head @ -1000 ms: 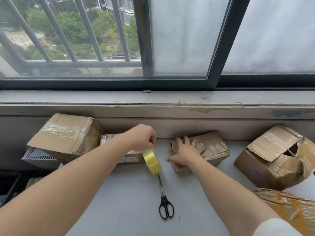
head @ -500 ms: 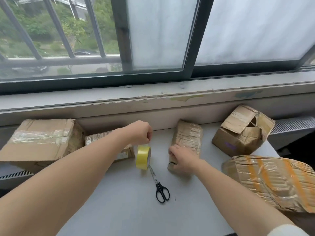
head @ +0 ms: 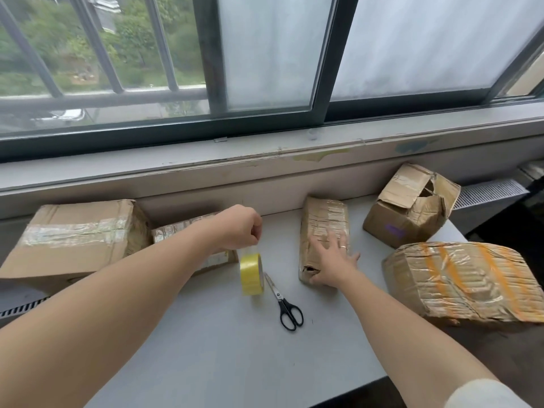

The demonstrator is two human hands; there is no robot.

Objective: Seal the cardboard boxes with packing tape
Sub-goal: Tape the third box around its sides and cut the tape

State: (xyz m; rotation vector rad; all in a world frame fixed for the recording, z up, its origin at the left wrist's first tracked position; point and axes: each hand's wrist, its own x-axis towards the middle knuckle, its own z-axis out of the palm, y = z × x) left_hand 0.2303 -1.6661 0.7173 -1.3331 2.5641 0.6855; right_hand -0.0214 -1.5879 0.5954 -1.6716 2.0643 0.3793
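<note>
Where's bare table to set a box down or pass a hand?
Biggest bare patch: the near table, this side of the scissors, between left forearm and right forearm. A narrow lane runs back between tape roll and middle box to the wall. Crowded right: open box and wrapped parcel sit close together.

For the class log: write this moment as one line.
left hand pinches tape | right hand flat on box | scissors on table

The left hand [head: 243, 228] pinched the tape end above the yellow tape roll [head: 251, 273] (standing on edge beside the scissors [head: 284, 301]), while the right hand [head: 331, 260] lay flat on the narrow cardboard box [head: 322, 225].
</note>
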